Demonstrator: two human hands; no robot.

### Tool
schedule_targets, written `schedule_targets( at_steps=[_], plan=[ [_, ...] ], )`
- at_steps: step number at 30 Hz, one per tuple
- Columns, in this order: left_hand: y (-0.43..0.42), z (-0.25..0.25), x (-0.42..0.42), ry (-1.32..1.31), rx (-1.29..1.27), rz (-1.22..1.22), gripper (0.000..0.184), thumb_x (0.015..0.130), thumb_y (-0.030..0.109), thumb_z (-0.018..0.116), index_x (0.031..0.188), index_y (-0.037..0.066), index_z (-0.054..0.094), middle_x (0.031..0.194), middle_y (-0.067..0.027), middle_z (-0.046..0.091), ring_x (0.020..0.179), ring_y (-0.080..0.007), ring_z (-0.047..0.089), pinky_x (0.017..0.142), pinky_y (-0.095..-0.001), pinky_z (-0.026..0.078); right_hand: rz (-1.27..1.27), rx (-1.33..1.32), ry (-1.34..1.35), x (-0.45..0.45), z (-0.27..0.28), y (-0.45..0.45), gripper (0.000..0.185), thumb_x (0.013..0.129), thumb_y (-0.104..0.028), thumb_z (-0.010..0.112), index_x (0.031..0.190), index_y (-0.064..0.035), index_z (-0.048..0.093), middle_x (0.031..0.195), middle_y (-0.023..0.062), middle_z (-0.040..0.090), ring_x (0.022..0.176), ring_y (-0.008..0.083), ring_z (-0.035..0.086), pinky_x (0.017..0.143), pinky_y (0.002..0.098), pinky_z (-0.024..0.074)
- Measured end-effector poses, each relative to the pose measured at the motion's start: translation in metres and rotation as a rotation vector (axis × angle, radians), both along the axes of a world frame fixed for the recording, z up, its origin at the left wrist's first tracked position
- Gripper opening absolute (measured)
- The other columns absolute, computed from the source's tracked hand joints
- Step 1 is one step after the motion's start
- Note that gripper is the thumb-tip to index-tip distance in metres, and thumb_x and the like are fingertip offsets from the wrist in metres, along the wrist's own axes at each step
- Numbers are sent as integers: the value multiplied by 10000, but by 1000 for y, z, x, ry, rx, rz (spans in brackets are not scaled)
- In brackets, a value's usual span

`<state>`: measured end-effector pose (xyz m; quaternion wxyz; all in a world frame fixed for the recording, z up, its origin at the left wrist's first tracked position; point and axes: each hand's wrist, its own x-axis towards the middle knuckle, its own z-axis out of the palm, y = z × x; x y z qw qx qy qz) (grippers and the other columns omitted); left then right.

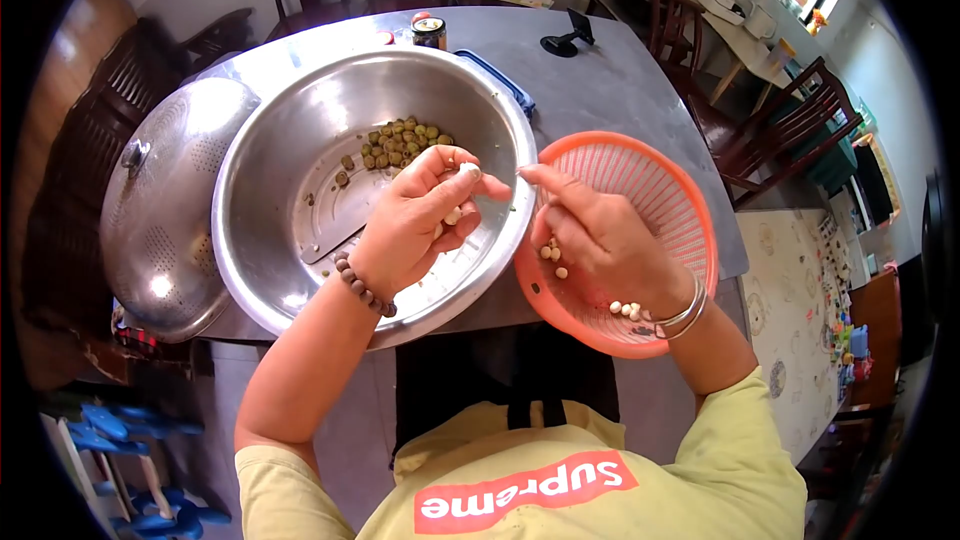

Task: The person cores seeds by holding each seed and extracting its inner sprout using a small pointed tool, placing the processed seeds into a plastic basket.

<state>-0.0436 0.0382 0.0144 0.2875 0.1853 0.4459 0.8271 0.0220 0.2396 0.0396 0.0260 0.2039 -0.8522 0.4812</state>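
Observation:
My left hand (420,205), a beaded bracelet at its wrist, is closed over the large steel basin (245,230). White peeled seeds (453,216), which look like lotus seeds, show in its curled fingers, and something white sits at its thumb tip. My right hand (595,230) is above the orange plastic basket (700,200), fingers bent and index fingertip near the basin's rim. Whether its fingertips hold something small is hidden. Several greenish-brown unpeeled seeds (405,140) lie in the basin. Below my right hand, several white seeds (625,310) rest in the basket.
A perforated steel lid (165,210) leans at the basin's left. A flat blade-like strip (335,242) lies inside the basin. Behind are a jar (429,33), a blue tray (500,80) and a black stand (567,35) on the grey table (640,80). Wooden chairs (790,130) surround it.

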Motion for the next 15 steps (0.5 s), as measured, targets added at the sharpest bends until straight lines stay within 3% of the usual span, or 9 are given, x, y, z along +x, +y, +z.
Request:
schedule_targets(
  at_steps=[3, 7, 9, 15],
  plan=[
    [-4, -6, -5, -57, 56, -22, 115, 909, 149, 494, 999, 77, 487, 858, -57, 587, 538, -27, 393, 426, -144, 282, 64, -103, -140, 4, 12, -15, 387, 882, -8, 361, 1268, -19, 391, 687, 29, 558, 531, 80, 480, 497, 218, 416],
    [-5, -3, -3, -70, 62, -24, 139, 902, 127, 503, 1025, 66, 528, 842, -35, 573, 540, -22, 378, 434, -147, 283, 94, -110, -64, 0, 8, -20, 378, 877, -21, 356, 1252, -35, 392, 677, 40, 564, 504, 74, 461, 486, 217, 405],
    [-5, -1, -1, -53, 77, -25, 246, 898, 82, 485, 1140, 47, 512, 832, -12, 548, 570, -37, 381, 436, -143, 304, 92, -119, -80, -1, 9, -21, 380, 875, -25, 355, 1253, -37, 388, 677, 41, 566, 504, 73, 463, 487, 217, 405],
    [-4, 1, 1, -116, 65, 1, 251, 869, 51, 526, 1118, 48, 553, 804, 12, 543, 566, -36, 375, 444, -154, 280, 50, -98, -167, -2, 14, -23, 389, 866, -21, 348, 1254, -41, 375, 679, 46, 573, 511, 75, 478, 495, 218, 411]
  ],
)
